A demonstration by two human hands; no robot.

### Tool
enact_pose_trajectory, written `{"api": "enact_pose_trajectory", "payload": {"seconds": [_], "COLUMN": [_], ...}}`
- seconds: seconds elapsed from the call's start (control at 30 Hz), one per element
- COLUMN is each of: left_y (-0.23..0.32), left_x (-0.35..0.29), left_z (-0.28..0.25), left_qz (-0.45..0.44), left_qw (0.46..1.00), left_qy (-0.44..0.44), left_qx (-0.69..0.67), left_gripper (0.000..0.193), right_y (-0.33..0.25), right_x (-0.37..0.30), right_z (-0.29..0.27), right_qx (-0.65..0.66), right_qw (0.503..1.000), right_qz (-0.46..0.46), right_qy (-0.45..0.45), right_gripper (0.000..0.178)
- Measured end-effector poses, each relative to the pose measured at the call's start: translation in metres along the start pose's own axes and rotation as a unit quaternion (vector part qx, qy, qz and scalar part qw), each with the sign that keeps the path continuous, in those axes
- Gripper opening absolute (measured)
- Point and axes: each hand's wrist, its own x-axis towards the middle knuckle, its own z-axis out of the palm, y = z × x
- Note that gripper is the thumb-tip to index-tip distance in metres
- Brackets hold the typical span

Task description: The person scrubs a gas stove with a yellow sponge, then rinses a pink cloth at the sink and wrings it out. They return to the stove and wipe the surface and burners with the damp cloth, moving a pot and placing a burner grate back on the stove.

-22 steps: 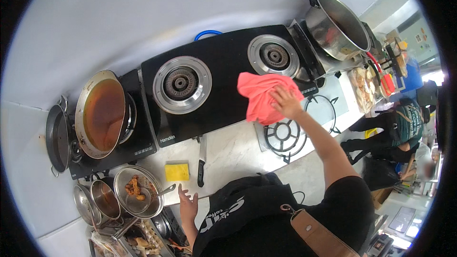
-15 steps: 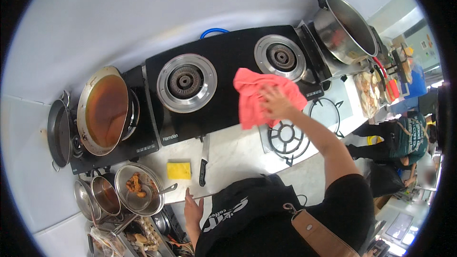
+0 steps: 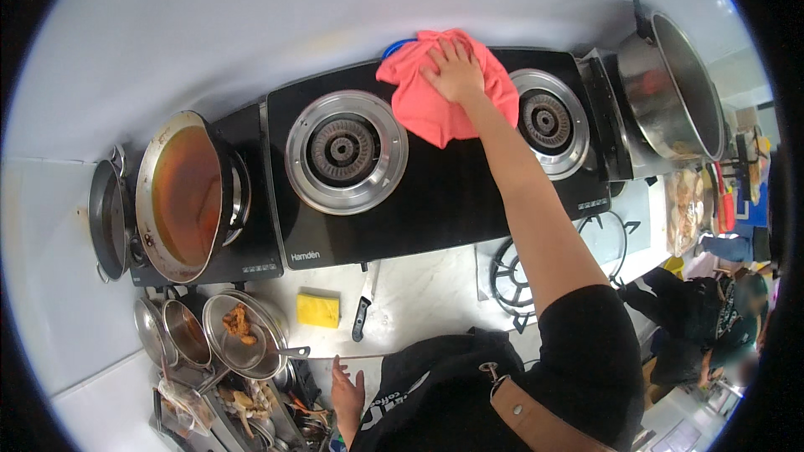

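My right hand (image 3: pixel 456 74) lies flat with fingers spread on a coral-pink cloth (image 3: pixel 427 113), pressing it against the far edge of a black glass-top gas stove (image 3: pixel 352 238). The cloth is spread between the left burner (image 3: pixel 343 151) and the right burner (image 3: pixel 546 121), covering part of the right burner's ring. Both burners have no pot supports on them. Down by the counter's front edge, my left hand (image 3: pixel 346 389) hangs with its fingers apart and nothing in it. Nearby on the counter lie a yellow sponge (image 3: pixel 318 310) and a black-handled knife (image 3: pixel 363 310).
A wide pan of brown oil (image 3: pixel 186 201) sits on the left stove. A strainer with fried pieces (image 3: pixel 243 331) rests over a pot at lower left. A large steel pot (image 3: pixel 670 88) stands at right. Wire pot supports (image 3: pixel 507 276) lie on the counter. Other people (image 3: pixel 712 310) stand at far right.
My right hand has slid the cloth away from the stove's front, up to its back edge and slightly left. The view has shifted a little. My left hand stays low by the counter.
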Motion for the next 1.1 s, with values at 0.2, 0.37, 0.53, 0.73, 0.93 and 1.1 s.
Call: {"api": "enact_pose_trajectory", "payload": {"seconds": [0.2, 0.37, 0.53, 0.73, 0.93, 1.1], "left_y": [0.004, 0.001, -0.009, -0.044, -0.070, -0.087], "left_x": [-0.003, 0.012, 0.018, 0.009, -0.008, -0.014], "left_z": [0.024, 0.007, -0.022, -0.034, -0.039, -0.056], "left_qz": [0.090, 0.098, 0.142, 0.164, 0.180, 0.165], "left_qw": [0.996, 0.995, 0.987, 0.980, 0.978, 0.978], "left_qy": [-0.004, 0.024, 0.038, 0.024, -0.020, -0.044], "left_qx": [-0.023, 0.012, 0.066, 0.110, 0.103, 0.123], "left_gripper": [0.070, 0.062, 0.053, 0.051, 0.062, 0.067], "right_y": [0.001, -0.030, -0.089, -0.154, -0.239, -0.198], "right_x": [-0.022, -0.128, -0.262, -0.391, -0.398, -0.354], "right_z": [0.014, 0.008, -0.009, 0.013, 0.039, 0.067], "right_qx": [0.008, 0.021, 0.064, 0.375, 0.586, 0.584], "right_qw": [0.996, 0.993, 0.988, 0.927, 0.772, 0.666], "right_qz": [-0.022, -0.050, -0.084, -0.033, 0.126, 0.324], "right_qy": [0.086, 0.108, 0.109, 0.008, 0.209, 0.332], "right_gripper": [0.063, 0.061, 0.058, 0.033, 0.028, 0.024]}}
